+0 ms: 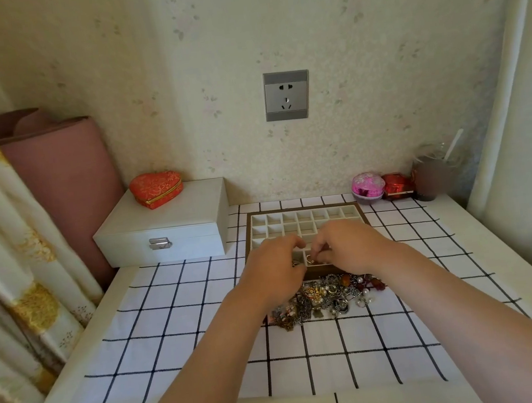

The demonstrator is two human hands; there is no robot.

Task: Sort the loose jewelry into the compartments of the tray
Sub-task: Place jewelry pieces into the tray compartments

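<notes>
Both your hands are over the near rows of the compartment tray, which sits on the checked cloth near the back of the worktop.

Your right hand has its fingers curled in and its fingertips pinched on a small metal piece, low over a near compartment. It looks like a ring or an earring, but it is too small to tell. Your left hand is just beside it with its fingers curled down toward the same spot. I cannot tell whether it grips anything or only steadies the piece.

The loose jewelry pile lies on the cloth right against the tray's near edge, under your wrists. It is a tangle of chains, pearl beads and gold and dark bits. Sitting this close, it probably keeps each pick-and-drop short. The far rows of the tray look empty, so the sort is likely at an early stage. Using two hands on one item suggests you are untangling or orienting it before you drop it.

There is a white latched jewelry box back left with a red heart-shaped box on top of it. A pink round box and a small red box sit back right, well apart from the pile.
</notes>
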